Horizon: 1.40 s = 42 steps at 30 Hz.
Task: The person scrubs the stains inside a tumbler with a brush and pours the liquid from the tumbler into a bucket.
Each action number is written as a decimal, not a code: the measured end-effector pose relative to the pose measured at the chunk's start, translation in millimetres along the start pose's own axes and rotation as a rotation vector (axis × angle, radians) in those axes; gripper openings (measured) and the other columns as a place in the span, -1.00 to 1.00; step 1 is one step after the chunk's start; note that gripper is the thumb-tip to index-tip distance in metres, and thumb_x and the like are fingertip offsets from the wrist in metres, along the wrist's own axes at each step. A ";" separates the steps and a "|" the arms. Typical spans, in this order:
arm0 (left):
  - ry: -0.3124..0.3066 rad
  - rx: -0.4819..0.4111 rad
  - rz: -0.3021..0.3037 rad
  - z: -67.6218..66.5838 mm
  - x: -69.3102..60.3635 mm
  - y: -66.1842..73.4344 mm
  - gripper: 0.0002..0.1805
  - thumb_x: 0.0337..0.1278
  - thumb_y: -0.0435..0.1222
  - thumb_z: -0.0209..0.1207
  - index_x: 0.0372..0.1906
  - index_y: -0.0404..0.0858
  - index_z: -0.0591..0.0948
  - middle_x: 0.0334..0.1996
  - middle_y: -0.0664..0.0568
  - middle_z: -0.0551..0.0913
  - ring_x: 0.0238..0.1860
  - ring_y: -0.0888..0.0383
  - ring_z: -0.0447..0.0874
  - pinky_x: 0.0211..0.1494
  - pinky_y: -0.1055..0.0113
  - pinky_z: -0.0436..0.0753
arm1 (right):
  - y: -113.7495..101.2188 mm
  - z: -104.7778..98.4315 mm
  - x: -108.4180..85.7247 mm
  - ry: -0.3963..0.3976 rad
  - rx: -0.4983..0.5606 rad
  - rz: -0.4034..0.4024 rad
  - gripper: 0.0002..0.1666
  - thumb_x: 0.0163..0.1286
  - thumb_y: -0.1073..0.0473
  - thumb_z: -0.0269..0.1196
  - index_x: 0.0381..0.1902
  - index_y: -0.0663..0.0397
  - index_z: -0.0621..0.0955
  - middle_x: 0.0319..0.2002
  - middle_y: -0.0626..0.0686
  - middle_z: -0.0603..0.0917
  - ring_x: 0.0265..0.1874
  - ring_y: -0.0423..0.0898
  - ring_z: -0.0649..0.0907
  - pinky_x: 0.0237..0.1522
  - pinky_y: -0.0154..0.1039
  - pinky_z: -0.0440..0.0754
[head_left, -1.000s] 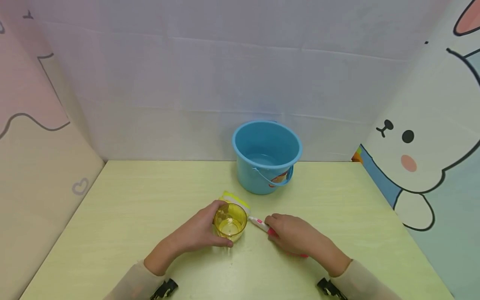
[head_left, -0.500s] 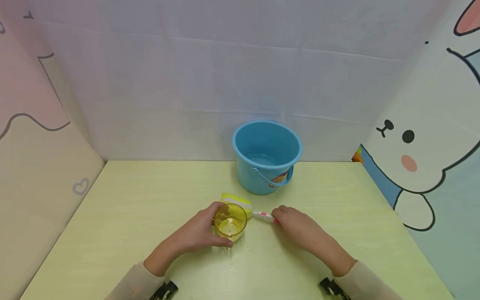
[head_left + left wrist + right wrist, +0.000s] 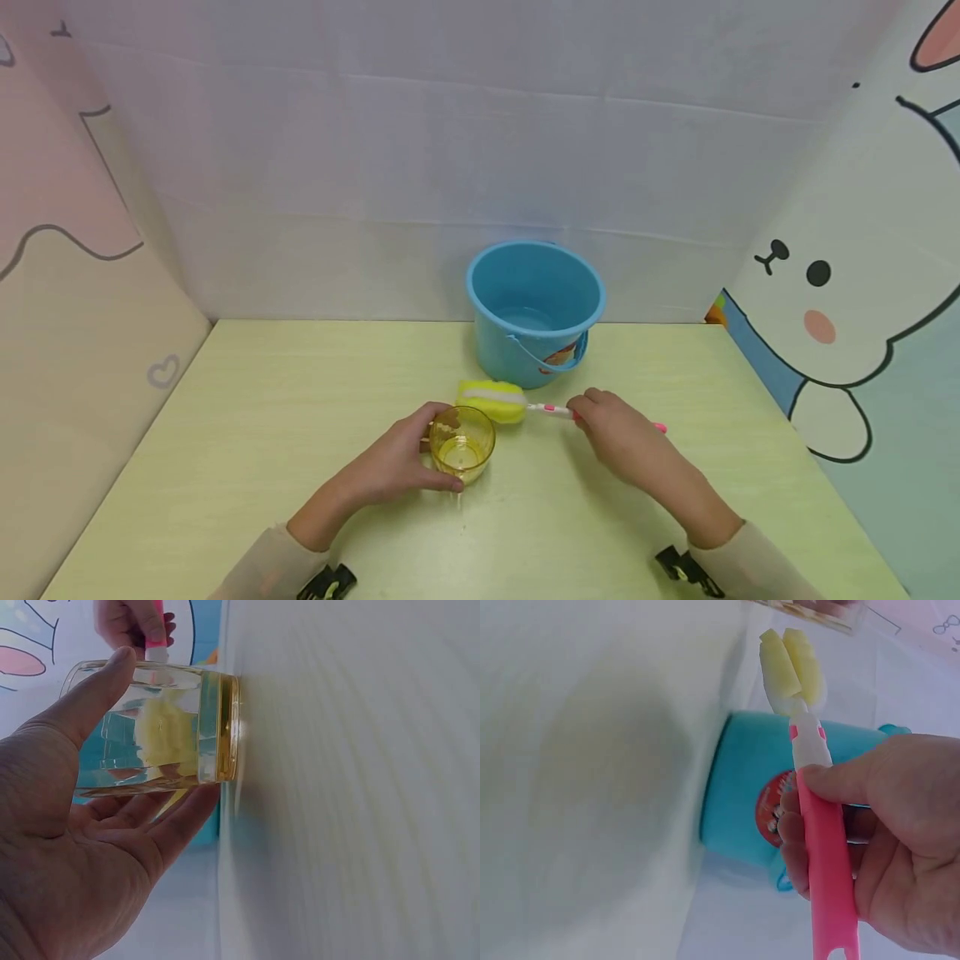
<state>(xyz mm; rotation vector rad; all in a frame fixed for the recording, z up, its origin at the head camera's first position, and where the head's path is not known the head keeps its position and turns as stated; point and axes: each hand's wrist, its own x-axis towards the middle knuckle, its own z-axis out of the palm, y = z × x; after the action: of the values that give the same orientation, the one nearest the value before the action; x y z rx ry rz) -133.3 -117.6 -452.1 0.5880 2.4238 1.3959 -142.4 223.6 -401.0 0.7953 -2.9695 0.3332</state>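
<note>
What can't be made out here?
Head: pink-and-white plastic brush handle, middle hidden by right hand.
Left wrist: round transparent amber cup, rim partly behind left hand.
Right wrist: cup mostly cut off by top edge.
Right wrist: round red label on blue plastic bucket, print blurred, partly behind fingers.

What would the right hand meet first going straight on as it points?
Probably the blue bucket, beyond the right hand in the head view; the exact gap and height are hard to judge.

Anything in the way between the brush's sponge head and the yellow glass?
Nothing visible. The sponge head is just beyond the yellow glass; the left hand grips the glass's left side, and the blue bucket stands behind the sponge head, not between them.
</note>
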 end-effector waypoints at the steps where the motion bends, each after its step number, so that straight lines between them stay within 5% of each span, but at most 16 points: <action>1: -0.001 -0.004 -0.001 -0.2 -0.1 0.6 0.06 -0.12 -0.14 0.71 0.49 -0.25 0.37 0.34 -0.08 0.55 0.34 -0.08 0.56 0.37 -0.10 0.57 | 1.4 -3.8 -0.9 0.008 0.004 0.003 -0.78 0.38 0.39 0.44 -0.06 0.15 0.70 -0.27 -0.03 0.64 -0.26 -0.05 0.63 -0.17 -0.13 0.72; 10: -0.002 -0.011 -0.002 -1.3 -1.1 3.4 0.04 -0.11 -0.17 0.71 0.48 -0.25 0.38 0.31 -0.08 0.57 0.32 -0.09 0.57 0.37 -0.11 0.56 | 10.5 -29.5 -7.0 0.102 -0.057 -0.030 -0.69 0.28 0.40 0.52 -0.03 0.18 0.74 -0.25 0.01 0.65 -0.26 -0.03 0.59 -0.21 -0.14 0.71; 23: -0.008 -0.019 0.013 -1.0 -0.1 0.8 0.04 -0.10 -0.16 0.70 0.48 -0.27 0.37 0.33 -0.08 0.56 0.33 -0.08 0.56 0.37 -0.11 0.56 | 16.6 -45.7 -13.4 0.317 -0.233 -0.244 -0.56 0.13 0.54 0.55 -0.02 0.27 0.73 -0.18 0.16 0.63 -0.16 0.15 0.57 -0.16 -0.04 0.65; 42: 0.006 0.004 0.005 1.1 0.1 2.6 0.03 -0.07 -0.13 0.69 0.49 -0.24 0.37 0.33 -0.06 0.55 0.34 -0.08 0.55 0.37 -0.09 0.57 | 18.8 -66.8 -12.7 0.469 -0.256 -0.389 -0.45 0.06 0.55 0.56 0.05 0.24 0.72 -0.13 0.20 0.67 -0.09 0.22 0.60 -0.10 0.05 0.67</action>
<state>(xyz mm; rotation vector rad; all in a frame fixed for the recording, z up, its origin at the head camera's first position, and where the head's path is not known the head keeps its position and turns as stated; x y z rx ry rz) -132.4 -115.6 -450.4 0.5922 2.4315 1.3970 -141.3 260.3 -340.8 1.0593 -2.3041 0.0951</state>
